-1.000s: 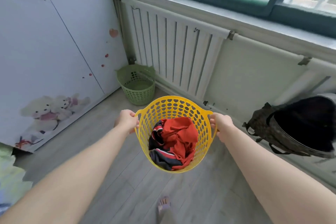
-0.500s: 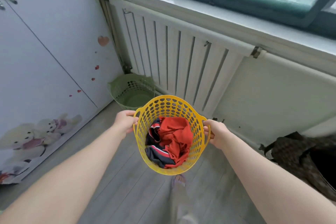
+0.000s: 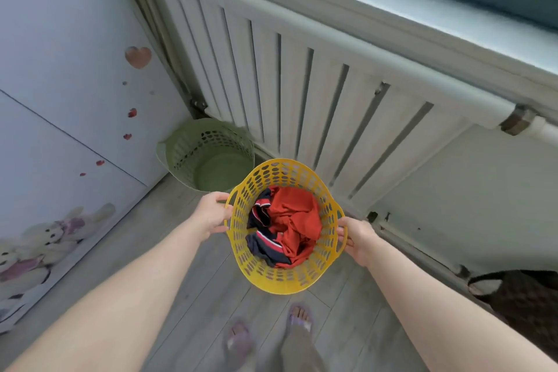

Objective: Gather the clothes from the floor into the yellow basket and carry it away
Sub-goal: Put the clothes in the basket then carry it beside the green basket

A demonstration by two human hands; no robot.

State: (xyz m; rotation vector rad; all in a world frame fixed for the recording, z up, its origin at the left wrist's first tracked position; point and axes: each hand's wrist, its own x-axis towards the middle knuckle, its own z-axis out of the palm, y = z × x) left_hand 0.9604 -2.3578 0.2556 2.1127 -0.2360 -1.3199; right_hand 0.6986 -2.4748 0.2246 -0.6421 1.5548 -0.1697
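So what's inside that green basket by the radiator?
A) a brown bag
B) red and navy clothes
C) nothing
C: the green basket shows only its bare bottom, while the red and navy clothes lie in the yellow basket.

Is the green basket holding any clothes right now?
No, the green basket shows a bare bottom; the clothes lie in the yellow basket.
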